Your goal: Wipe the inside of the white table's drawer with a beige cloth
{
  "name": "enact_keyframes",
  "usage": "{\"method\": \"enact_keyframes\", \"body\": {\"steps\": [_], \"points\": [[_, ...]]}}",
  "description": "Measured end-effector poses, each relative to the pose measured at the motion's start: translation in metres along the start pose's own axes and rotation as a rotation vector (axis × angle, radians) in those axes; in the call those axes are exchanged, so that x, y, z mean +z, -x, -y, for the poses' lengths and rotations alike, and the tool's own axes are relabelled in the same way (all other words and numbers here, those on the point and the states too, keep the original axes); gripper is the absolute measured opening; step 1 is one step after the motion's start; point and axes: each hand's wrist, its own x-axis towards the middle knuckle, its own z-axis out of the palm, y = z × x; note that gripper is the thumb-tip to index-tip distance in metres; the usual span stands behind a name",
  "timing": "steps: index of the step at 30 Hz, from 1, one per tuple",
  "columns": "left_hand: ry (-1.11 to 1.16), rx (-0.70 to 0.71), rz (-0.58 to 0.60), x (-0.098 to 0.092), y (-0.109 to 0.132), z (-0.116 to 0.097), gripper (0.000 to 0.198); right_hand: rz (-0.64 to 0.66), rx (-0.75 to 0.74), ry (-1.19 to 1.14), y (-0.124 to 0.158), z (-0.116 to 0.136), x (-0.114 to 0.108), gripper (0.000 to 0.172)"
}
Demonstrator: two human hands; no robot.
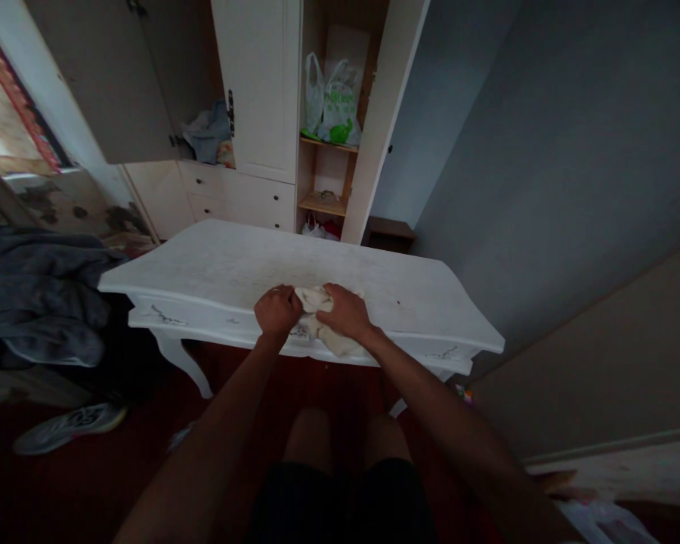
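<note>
A cream-coloured cloth (340,344) lies bunched at the front edge of a white table (227,257), and part of it hangs down over the table's front. My left hand (278,308) is closed in a fist on the cloth's left end. On the other side, my right hand (345,310) grips the bunched part, thumb towards the left hand. Both hands are close together above the front edge. A greyish smudge shows on the tabletop just behind them.
Behind the table stands a white wardrobe (258,91) with open doors; plastic bags (340,113) sit on its shelf. Dark grey bedding (39,295) is heaped at the left, with a shoe (71,427) on the floor below. A grey wall (572,151) closes off the right.
</note>
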Motion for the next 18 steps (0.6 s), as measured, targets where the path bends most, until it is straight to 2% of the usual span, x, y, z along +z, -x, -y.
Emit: {"method": "enact_keyframes", "body": {"steps": [4,7,10,14,18], "points": [[0.015,-0.008,0.002,-0.001,0.000,0.000,0.031,-0.164,-0.200,0.019,0.064,-0.002,0.017,0.047],[0.012,-0.016,-0.002,-0.001,-0.001,-0.001,0.032,-0.236,-0.324,0.086,0.107,-0.011,0.038,0.052],[0.002,-0.012,0.002,-0.001,-0.001,-0.001,0.031,-0.262,-0.384,0.101,0.135,-0.025,0.060,0.050],[0.011,-0.028,0.000,0.001,-0.001,0.000,0.032,-0.301,-0.406,0.115,0.143,-0.045,0.081,0.048],[0.024,-0.039,0.013,0.001,-0.001,0.000,0.032,-0.353,-0.373,0.146,0.124,-0.056,0.091,0.047]]}}
